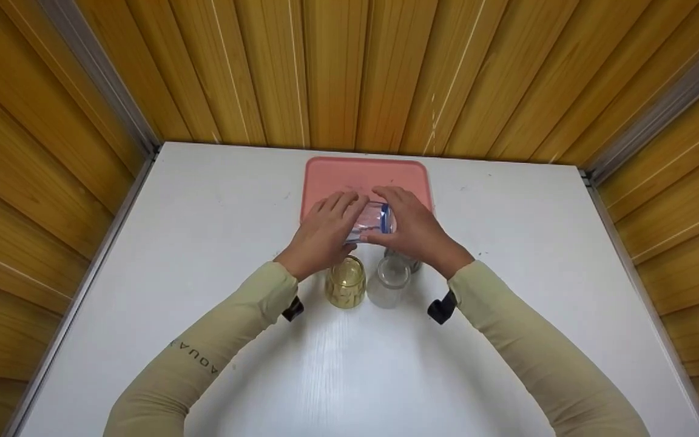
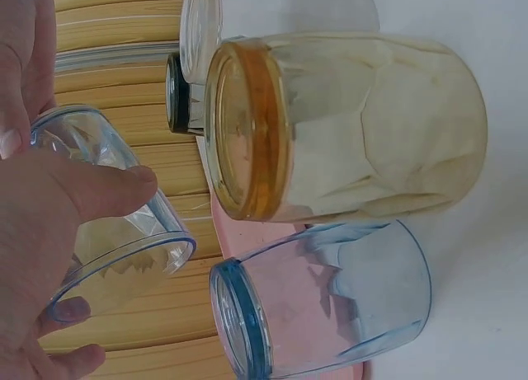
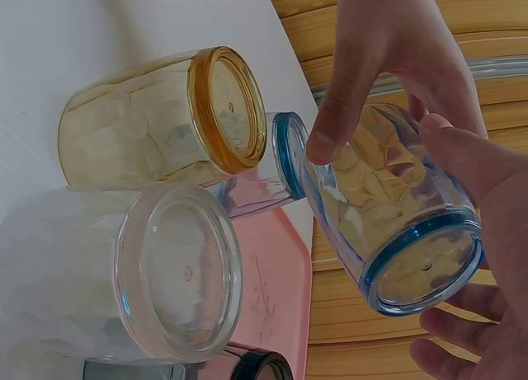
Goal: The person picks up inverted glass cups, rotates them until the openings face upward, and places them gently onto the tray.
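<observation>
- While your left hand (image 1: 323,233) curls round the mouth end of a blue-tinted glass (image 1: 369,220), your right hand (image 1: 416,227) takes the base end, so you have the one glass between both hands.
- Your left grip is about as wide as the glass, with the thumb lying along its side; the fingers go round the far side, partly hidden.
- Your right grip is wide too, the thumb on one side and spread fingers on the other, near the blue ring of the base; how firmly you press, you cannot tell from these views.
- You have that glass lying sideways and tilted, clear of the table (image 1: 234,212); from your head it shows against the near part of the pink tray (image 1: 361,173).
- Just below your wrists, you have an amber glass (image 1: 346,291) and a clear glass (image 1: 388,288) upside down on the table, side by side.
- Behind the clear one you can see part of a dark glass (image 3: 264,368), mostly hidden.
- Your wrist views also show a second blue glass (image 2: 330,306), base up, near the amber one; whether it touches the tray, you cannot tell.
- Around the table you face wood-patterned walls (image 1: 331,73).
</observation>
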`<state>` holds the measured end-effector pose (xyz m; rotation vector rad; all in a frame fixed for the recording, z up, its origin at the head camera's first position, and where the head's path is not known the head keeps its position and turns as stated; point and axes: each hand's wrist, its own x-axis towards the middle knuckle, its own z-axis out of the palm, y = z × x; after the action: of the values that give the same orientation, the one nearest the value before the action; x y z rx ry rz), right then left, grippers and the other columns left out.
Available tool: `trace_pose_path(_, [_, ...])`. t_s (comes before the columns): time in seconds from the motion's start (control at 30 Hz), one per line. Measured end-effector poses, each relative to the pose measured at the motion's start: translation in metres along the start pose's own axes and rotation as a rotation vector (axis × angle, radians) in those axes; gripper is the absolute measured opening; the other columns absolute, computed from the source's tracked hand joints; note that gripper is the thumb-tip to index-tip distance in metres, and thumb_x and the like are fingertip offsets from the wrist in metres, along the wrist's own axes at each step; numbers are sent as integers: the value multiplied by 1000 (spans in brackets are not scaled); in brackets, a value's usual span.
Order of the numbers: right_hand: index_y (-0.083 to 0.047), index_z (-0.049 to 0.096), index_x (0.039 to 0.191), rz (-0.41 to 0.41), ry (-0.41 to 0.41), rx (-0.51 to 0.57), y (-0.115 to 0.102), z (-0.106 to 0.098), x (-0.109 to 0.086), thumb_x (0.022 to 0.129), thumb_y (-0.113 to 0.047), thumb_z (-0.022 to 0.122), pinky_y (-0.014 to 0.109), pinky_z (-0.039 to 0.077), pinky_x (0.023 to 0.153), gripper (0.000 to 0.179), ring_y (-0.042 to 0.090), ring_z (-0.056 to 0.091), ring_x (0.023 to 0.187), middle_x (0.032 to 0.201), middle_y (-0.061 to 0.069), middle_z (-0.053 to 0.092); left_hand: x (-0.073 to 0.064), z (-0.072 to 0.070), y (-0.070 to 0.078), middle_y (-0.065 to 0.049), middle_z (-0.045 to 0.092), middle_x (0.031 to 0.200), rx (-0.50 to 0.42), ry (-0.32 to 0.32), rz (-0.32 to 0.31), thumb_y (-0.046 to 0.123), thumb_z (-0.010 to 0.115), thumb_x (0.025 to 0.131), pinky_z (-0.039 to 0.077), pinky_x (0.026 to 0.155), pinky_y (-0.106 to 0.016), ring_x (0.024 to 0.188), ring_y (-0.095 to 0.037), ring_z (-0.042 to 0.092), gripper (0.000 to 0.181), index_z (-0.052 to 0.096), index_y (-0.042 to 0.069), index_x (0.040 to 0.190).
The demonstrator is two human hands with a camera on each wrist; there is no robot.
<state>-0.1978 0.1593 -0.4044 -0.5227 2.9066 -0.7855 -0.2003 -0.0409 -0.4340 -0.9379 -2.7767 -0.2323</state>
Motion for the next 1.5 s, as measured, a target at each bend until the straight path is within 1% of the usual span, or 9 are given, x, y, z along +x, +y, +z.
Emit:
trace_pose_path(0.13, [-31,29,149,6,-9,1,0,0,0,76,-63,70,49,36,113,90,20,38,138,150,-3,38,-1,-1,0,-5,37,152,12,2,11,33,81,77,28,119,-42,141,-23,32,92,27,18,151])
trace_pose_path(0.23, [-31,29,149,9,-16,5,-1,1,0,75,-64,70,49,37,113,90,19,39,137,149,-3,40,-2,0,-1,-4,38,151,23,16,22,32,81,77,28,119,-42,142,-23,32,93,27,18,151])
trace_pose_path(0.47, [-30,30,149,34,-52,43,-1,2,1,74,-62,73,47,38,113,93,19,39,136,149,-2,40,-3,1,-2,-5,41,150,55,89,73,28,82,76,31,116,-43,140,-25,36,91,29,18,150])
trace_pose_path(0.57, [-29,30,149,38,-68,44,-1,2,1,73,-63,73,47,37,113,94,19,38,137,150,-2,39,-3,1,-2,-5,40,150,58,97,83,27,81,77,30,117,-43,141,-25,35,89,29,20,149])
trace_pose_path(0.73, [-29,31,149,46,-77,63,1,3,0,73,-62,73,49,37,113,93,21,39,137,150,-2,40,-2,-1,1,-3,39,150,66,88,87,27,81,77,29,118,-42,142,-23,33,91,27,22,150])
trace_pose_path(0.97, [-29,45,139,22,-63,98,5,8,0,74,-56,76,44,41,110,77,20,48,128,140,-1,49,-2,-1,2,-3,39,151,65,71,93,28,81,76,29,118,-42,142,-24,33,94,26,22,152])
trace_pose_path(1.1, [-31,45,139,32,-59,116,6,8,1,74,-56,76,45,41,110,76,19,48,128,140,-3,49,-2,-2,2,-3,39,151,62,63,83,29,81,77,28,119,-42,143,-23,32,94,25,23,152])
trace_pose_path(1.23, [-32,45,139,24,-58,135,8,7,0,74,-56,76,45,41,110,76,19,47,129,141,-3,49,-2,-4,1,-3,39,152,48,64,86,30,81,76,26,119,-41,144,-22,31,93,26,24,151])
trace_pose_path(1.5, [-27,44,142,16,-50,152,8,7,1,75,-54,76,45,41,110,79,19,48,126,140,-1,50,-3,-4,-3,-5,37,154,-3,52,82,31,83,75,26,119,-41,146,-22,29,98,24,23,153])
